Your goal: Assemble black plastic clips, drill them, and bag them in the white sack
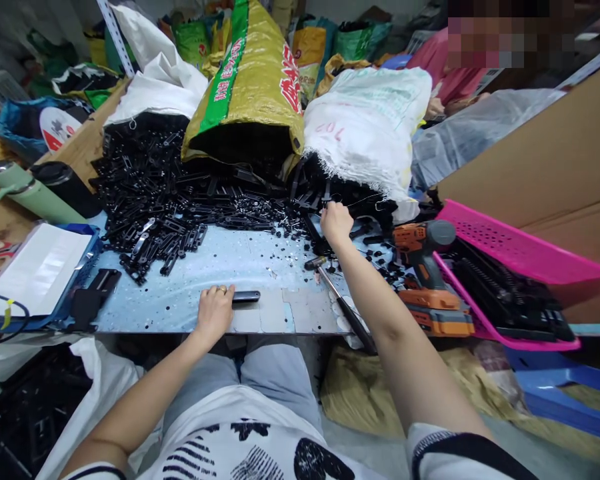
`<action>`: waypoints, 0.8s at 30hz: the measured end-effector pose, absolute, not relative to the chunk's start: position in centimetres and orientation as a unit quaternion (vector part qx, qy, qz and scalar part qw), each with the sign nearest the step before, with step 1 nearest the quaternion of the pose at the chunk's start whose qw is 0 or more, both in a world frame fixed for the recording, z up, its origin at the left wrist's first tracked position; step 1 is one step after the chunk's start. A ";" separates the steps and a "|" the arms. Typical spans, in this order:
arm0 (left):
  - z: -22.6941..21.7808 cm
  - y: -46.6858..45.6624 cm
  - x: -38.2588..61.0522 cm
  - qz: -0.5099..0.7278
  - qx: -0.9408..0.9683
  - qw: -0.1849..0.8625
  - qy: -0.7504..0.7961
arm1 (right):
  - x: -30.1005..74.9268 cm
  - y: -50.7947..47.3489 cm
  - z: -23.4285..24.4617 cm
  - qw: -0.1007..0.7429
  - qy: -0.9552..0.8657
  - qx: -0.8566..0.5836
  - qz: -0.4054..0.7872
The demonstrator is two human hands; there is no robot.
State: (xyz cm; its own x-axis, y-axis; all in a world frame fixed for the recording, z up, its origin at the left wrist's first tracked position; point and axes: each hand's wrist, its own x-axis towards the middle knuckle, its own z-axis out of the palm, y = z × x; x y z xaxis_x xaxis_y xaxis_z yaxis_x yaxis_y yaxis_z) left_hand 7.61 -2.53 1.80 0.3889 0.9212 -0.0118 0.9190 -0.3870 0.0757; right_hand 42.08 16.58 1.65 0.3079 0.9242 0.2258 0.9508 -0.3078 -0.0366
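Note:
My left hand (214,312) rests at the near edge of the pale blue worktable (240,263), fingers curled on one end of a slim black part (246,296) that lies flat. My right hand (335,223) reaches forward into the big heap of black plastic parts (180,200). Its fingers are closed among the pieces at the mouth of a white sack (367,127). What they grip is hidden. A hammer (337,297) lies under my right forearm, its handle hanging over the table's edge.
An orange cordless drill (427,280) lies right of my arm beside a pink basket (510,280) of black parts. A yellow-green sack (253,87) stands behind the heap. A green bottle (27,190) and white pad (35,267) lie left. Another person sits far right, behind cardboard (545,153).

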 end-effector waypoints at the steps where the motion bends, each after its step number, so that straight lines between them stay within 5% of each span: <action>1: 1.7 -2.6 7.6 0.018 0.828 0.033 0.560 | 42.3 17.0 1.9 0.084 -0.593 -0.794 -0.100; 6: 0.9 -2.8 9.0 0.029 0.835 0.038 0.548 | 41.9 20.3 3.0 0.004 -0.702 -0.707 -0.090; 11: -0.2 -3.0 8.6 0.047 0.828 0.042 0.557 | 43.2 20.3 4.4 0.010 -0.743 -0.665 -0.078; 13: -0.4 -3.0 7.9 0.081 0.837 0.061 0.538 | 44.1 18.1 5.3 0.088 -0.736 -0.665 -0.089; 17: 0.4 -2.5 7.0 0.253 0.826 0.127 0.487 | 42.3 10.0 7.5 0.414 -0.664 -0.619 -0.073; 24: 3.5 -2.1 10.6 0.419 0.638 0.470 0.443 | 30.1 -2.2 6.9 0.610 -0.503 -0.488 0.370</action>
